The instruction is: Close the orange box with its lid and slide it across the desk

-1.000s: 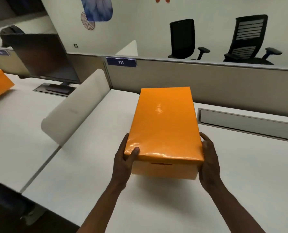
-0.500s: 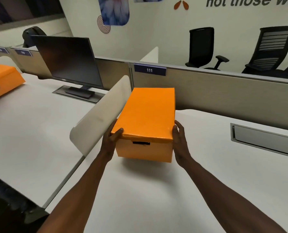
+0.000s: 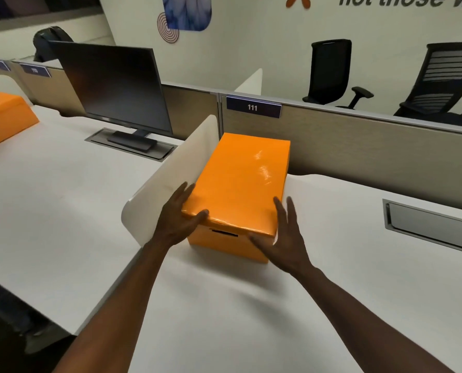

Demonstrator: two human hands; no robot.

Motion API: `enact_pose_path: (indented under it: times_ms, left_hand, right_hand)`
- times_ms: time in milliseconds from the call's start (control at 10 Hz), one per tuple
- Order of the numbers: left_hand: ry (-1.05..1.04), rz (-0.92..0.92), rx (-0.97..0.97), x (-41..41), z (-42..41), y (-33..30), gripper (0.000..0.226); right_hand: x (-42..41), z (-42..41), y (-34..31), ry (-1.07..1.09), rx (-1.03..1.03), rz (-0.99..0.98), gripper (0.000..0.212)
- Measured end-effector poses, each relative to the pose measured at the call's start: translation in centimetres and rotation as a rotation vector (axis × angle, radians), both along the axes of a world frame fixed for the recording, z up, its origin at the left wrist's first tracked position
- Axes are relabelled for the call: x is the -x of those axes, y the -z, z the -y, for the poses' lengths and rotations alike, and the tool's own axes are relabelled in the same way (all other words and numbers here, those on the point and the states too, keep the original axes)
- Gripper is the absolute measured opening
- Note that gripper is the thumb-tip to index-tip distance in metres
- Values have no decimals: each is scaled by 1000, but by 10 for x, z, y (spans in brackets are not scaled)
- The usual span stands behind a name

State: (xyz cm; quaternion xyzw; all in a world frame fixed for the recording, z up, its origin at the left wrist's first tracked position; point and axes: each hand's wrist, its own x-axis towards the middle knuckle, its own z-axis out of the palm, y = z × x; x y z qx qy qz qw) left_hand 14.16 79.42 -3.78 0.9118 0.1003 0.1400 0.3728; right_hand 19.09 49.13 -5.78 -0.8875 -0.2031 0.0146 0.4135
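The orange box stands on the white desk with its glossy lid on, its left side close to a low white divider and its far end near the partition. My left hand grips the near left corner, thumb on the lid and fingers along the side. My right hand is open with fingers spread at the near right corner, just off the box or barely touching it. A dark handle slot shows on the front face.
A beige partition labelled 111 runs behind the box. A grey cable tray is set into the desk at right. The neighbouring desk holds a monitor and another orange box. Two office chairs stand beyond the partition.
The box has slid away from me and leftwards, toward the divider and partition. My right hand has let go and opened. My left hand keeps hold of the near left corner.
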Motion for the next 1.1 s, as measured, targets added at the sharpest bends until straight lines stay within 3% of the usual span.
enact_pose_path:
  times_ms: [100, 200, 400, 700, 900, 1100]
  left_hand:
    - [216, -91, -307, 4, 1, -4, 104]
    - [285, -228, -485, 4, 0, -2, 96]
    - [225, -199, -610, 3, -30, -12, 76]
    - [199, -168, -689, 12, -26, 1, 72]
    - [170, -371, -814, 15, -8, -17, 93]
    - [273, -334, -632, 13, 41, -52, 105]
  right_hand:
    - [0, -6, -1, -135, 250, 88, 109]
    - [2, -26, 1, -116, 389, 111, 91]
    - [14, -63, 7, -116, 383, 183, 86]
    - [17, -67, 7, -81, 573, 230, 84]
    - [17, -55, -14, -132, 677, 234, 96]
    - [5, -14, -59, -115, 650, 306, 101]
